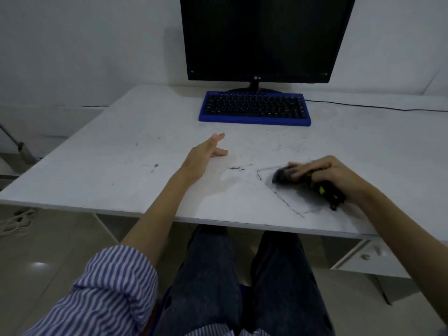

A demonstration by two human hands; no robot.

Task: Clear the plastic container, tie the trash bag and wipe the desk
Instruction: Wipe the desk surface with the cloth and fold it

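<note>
Your right hand (332, 175) wipes the bench (121, 166); container and trash bag are out of sight.

The dark cloth (282, 175), blurred and bunched, lies under your right fingers (300, 172), which press it flat; its long axis seems to run from your palm out past the fingertips, toward your left hand (203, 156), whose fingers are spread and empty. Grey smudges and pencil-like lines (283, 200) beside the cloth suggest wiping is unfinished. Well beyond your fingertips sit the blue keyboard (254, 107) and monitor (261, 37).
</note>
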